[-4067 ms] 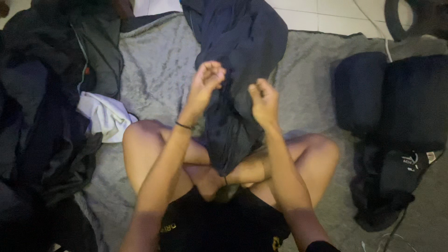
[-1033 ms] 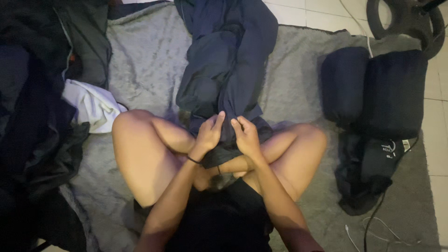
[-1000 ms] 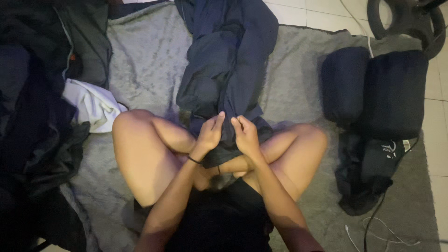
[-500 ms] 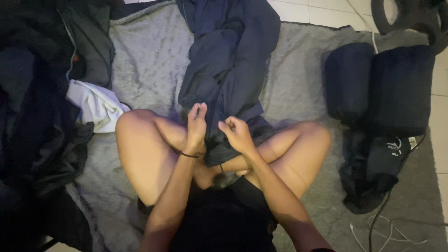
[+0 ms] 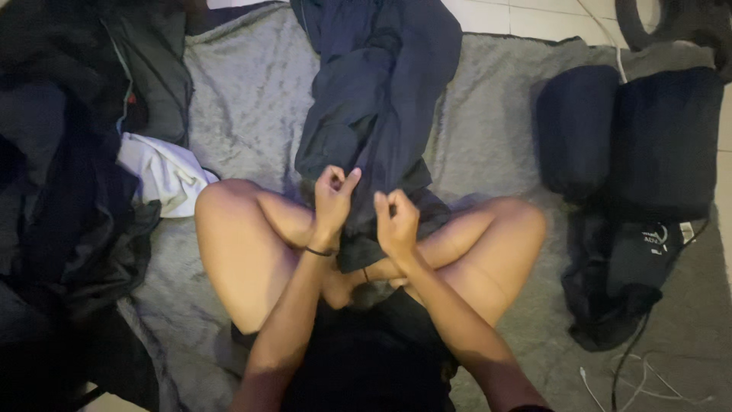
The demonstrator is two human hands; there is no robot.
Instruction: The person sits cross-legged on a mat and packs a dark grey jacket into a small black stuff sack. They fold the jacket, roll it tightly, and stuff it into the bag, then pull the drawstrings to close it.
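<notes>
Two hands work a dark navy, crumpled fabric garment (image 5: 377, 114) that lies lengthwise on a grey plush blanket (image 5: 244, 99), its near end draped down over the person's crossed bare legs. Left hand (image 5: 334, 197) pinches the garment's lower edge, thumb and forefinger closed on a fold, a thin dark band on that wrist. Right hand (image 5: 395, 221) is clenched just beside it, fingers curled around the same bunched cloth near the hem. Both hands sit close together, almost touching, above the ankles. Person sits cross-legged in black shorts on the blanket. Left of the knee: a white folded cloth (image 5: 164, 174), partly tucked under a heap of dark grey and black clothes (image 5: 69, 152) filling the left side. Right side: two dark navy rolled bundles (image 5: 633, 137) side by side, a black bag-like item with small white print (image 5: 633, 267) below them, thin cables (image 5: 625, 374) trailing on the blanket. Pale tiled floor (image 5: 534, 15) at the top edge.
</notes>
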